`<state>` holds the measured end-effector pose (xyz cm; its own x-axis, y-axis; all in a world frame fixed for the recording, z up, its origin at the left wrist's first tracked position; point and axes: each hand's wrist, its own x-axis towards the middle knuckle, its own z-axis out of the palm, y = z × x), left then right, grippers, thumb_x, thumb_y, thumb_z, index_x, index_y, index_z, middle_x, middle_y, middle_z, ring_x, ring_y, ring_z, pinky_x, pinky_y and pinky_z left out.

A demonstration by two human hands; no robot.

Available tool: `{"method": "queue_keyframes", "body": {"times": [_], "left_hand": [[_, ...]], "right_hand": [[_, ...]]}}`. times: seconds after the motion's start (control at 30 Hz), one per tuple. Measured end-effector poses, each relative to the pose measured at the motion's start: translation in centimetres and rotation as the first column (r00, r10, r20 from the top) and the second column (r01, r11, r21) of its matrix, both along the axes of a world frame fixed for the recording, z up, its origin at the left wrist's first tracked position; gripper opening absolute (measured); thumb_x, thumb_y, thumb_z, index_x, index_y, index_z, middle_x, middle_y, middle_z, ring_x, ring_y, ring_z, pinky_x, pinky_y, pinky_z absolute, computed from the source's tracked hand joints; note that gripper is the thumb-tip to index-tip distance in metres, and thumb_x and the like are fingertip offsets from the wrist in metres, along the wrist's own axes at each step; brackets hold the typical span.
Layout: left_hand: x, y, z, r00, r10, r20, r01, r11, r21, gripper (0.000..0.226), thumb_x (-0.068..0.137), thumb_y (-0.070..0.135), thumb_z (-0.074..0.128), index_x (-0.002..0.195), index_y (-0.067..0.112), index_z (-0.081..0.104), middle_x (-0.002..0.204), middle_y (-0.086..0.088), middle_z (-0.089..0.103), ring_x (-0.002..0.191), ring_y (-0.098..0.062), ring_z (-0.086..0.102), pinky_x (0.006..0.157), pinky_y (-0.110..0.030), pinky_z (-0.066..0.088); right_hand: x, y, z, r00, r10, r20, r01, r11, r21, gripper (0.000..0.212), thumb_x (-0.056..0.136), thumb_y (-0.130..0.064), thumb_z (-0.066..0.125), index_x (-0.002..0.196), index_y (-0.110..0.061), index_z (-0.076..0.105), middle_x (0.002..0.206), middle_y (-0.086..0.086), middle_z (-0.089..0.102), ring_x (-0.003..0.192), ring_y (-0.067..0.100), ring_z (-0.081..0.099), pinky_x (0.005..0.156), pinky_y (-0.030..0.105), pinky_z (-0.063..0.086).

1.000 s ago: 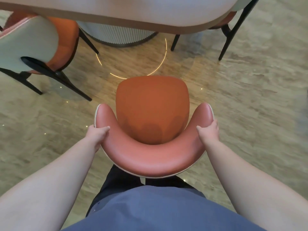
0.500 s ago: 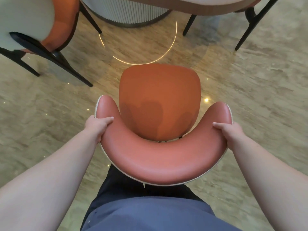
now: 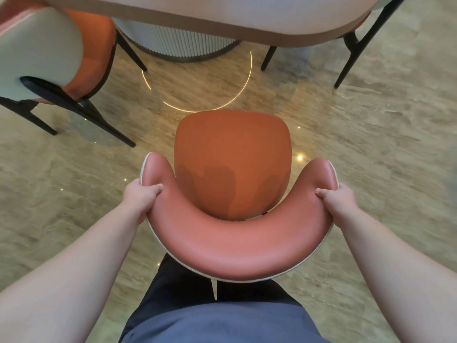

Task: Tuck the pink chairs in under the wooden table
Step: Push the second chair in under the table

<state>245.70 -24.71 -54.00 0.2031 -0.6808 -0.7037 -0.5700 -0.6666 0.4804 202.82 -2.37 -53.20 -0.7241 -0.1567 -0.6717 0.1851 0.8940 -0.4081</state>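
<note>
Head camera looks steeply down, close above chair point(image 3: 232, 169).

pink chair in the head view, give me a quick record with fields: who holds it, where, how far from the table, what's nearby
held chair: pink chair, orange seat
left hand: gripping the left end of the curved backrest
right hand: gripping the right end
table: ahead, bare floor between it and the seat
tucked: not yet
neighbours: second chair at left, dark chair legs at right

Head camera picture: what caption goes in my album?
Both hands, left and right, grip the pink chair facing the wooden table.
</note>
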Motion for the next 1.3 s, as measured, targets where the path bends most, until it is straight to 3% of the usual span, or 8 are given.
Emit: {"method": "queue_keyframes", "body": {"times": [0.1,0.37,0.5,0.67,0.8,0.97,1.13,1.3], "left_hand": [[0.2,-1.7,0.7,1.000,-0.027,0.014,0.028,1.000,-0.015,0.026,0.084,0.017,0.077,0.106,0.013,0.065,0.105,-0.013,0.069,0.096,-0.034,0.068,0.087,-0.043,0.057],[0.0,-4.9,3.6,0.999,-0.048,-0.004,0.048,0.995,-0.082,0.025,0.085,0.014,0.077,0.107,0.010,0.066,0.097,-0.011,0.068,0.085,-0.029,0.065,0.070,-0.032,0.048],[0.4,-7.5,4.5,0.998,-0.066,0.006,0.066,0.991,-0.114,0.023,0.085,0.018,0.076,0.104,0.013,0.064,0.086,-0.003,0.065,0.076,-0.022,0.062,0.060,-0.029,0.046],[1.3,-12.2,4.7,0.994,-0.109,0.011,0.110,0.983,-0.149,0.022,0.085,0.018,0.076,0.103,0.013,0.065,0.088,-0.004,0.065,0.083,-0.028,0.063,0.070,-0.032,0.046],[2.5,-16.8,4.8,0.990,-0.139,0.011,0.139,0.978,-0.157,0.025,0.084,0.020,0.077,0.106,0.013,0.066,0.087,-0.002,0.065,0.076,-0.019,0.062,0.060,-0.029,0.045],[3.0,-22.1,4.7,0.985,-0.174,0.017,0.175,0.971,-0.165,0.028,0.084,0.021,0.077,0.108,0.011,0.066,0.098,-0.009,0.066,0.089,-0.030,0.062,0.074,-0.033,0.046],[2.2,-27.5,3.9,0.975,-0.221,0.037,0.224,0.965,-0.136,0.026,0.083,0.025,0.076,0.103,0.013,0.065,0.087,0.000,0.064,0.087,-0.029,0.063,0.071,-0.035,0.048],[0.4,-32.2,2.6,0.966,-0.249,0.067,0.255,0.960,-0.116,0.026,0.083,0.028,0.076,0.101,0.013,0.065,0.086,0.002,0.063,0.076,-0.016,0.060,0.060,-0.032,0.045]], "right_hand": [[0.1,-1.2,0.8,1.000,0.024,-0.017,-0.025,0.999,-0.025,0.020,0.076,-0.020,0.076,0.089,-0.023,0.061,0.086,0.002,0.068,0.085,0.032,0.068,0.084,0.043,0.057],[-0.4,-4.4,2.8,0.997,0.058,-0.049,-0.062,0.995,-0.082,0.016,0.076,-0.017,0.076,0.082,-0.020,0.061,0.088,0.007,0.069,0.076,0.028,0.065,0.075,0.038,0.054],[0.0,-6.6,3.7,0.995,0.068,-0.070,-0.073,0.994,-0.080,0.017,0.074,-0.019,0.076,0.081,-0.019,0.061,0.083,0.006,0.068,0.080,0.032,0.067,0.081,0.044,0.058],[1.1,-10.6,4.5,0.995,0.055,-0.089,-0.063,0.994,-0.091,0.017,0.073,-0.019,0.075,0.082,-0.018,0.061,0.083,0.008,0.069,0.083,0.034,0.069,0.081,0.045,0.058],[2.7,-14.3,5.3,0.994,0.034,-0.104,-0.044,0.995,-0.093,0.017,0.073,-0.019,0.075,0.084,-0.017,0.063,0.087,0.010,0.071,0.084,0.034,0.069,0.083,0.046,0.059],[3.7,-18.5,5.7,0.994,0.015,-0.105,-0.027,0.994,-0.109,0.017,0.075,-0.017,0.075,0.087,-0.018,0.064,0.088,0.009,0.070,0.085,0.034,0.069,0.080,0.043,0.057],[3.5,-22.3,4.8,0.994,-0.003,-0.107,-0.008,0.995,-0.100,0.021,0.077,-0.014,0.074,0.096,-0.009,0.066,0.094,0.016,0.071,0.089,0.037,0.069,0.083,0.047,0.058],[2.2,-26.7,3.5,0.994,-0.001,-0.108,-0.008,0.997,-0.079,0.020,0.079,-0.014,0.074,0.096,-0.009,0.065,0.095,0.018,0.070,0.088,0.037,0.067,0.082,0.046,0.057]]}}
